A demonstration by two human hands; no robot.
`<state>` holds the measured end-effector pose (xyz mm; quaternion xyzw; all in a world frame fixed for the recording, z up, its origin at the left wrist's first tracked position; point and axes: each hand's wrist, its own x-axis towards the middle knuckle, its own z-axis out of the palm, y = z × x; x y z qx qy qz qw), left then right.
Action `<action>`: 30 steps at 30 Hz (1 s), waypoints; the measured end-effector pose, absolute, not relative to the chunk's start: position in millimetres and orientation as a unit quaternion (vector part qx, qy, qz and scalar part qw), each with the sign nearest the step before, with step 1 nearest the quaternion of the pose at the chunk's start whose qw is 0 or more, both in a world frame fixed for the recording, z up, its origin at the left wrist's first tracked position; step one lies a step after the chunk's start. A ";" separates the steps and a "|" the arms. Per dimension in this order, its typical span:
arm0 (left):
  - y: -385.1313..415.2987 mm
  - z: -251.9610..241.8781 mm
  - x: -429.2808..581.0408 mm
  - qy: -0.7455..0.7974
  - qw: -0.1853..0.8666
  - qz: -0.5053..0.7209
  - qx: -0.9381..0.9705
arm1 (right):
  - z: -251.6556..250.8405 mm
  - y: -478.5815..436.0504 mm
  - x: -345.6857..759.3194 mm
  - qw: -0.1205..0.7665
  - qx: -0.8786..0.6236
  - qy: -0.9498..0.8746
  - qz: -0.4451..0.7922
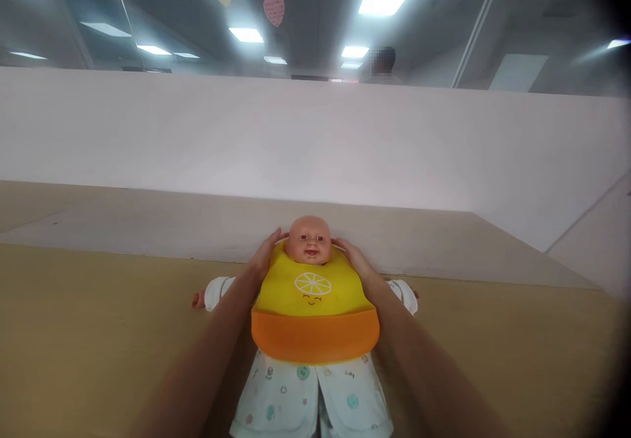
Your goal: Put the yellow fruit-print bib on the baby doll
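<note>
A baby doll (309, 239) in white patterned clothes lies on its back on a tan table (98, 333), head pointing away from me. A yellow bib (312, 293) with an orange pocket and a lemon print covers its chest. My left hand (266, 254) is at the bib's neck strap beside the doll's head on the left. My right hand (352, 255) is at the strap on the other side of the head. The fingers of both hands reach behind the doll's neck, so their tips are hidden.
A white partition wall (315, 142) runs behind the table. Above it is glass with paper hearts (274, 9) stuck on it and ceiling lights reflected. A person stands far back behind the glass (382, 63).
</note>
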<state>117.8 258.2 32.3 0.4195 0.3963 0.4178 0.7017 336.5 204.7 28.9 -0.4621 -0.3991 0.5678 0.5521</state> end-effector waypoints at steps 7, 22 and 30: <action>210.7 43.5 112.5 0.350 0.718 0.439 0.413 | 41.6 156.5 336.5 0.612 -0.405 -0.376 0.566; 111.9 36.8 95.0 0.357 0.735 0.426 0.388 | 12.4 72.4 340.8 0.601 -0.356 -0.328 0.636; 91.0 32.8 98.3 0.358 0.728 0.427 0.400 | 10.4 51.9 341.9 0.587 -0.359 -0.322 0.650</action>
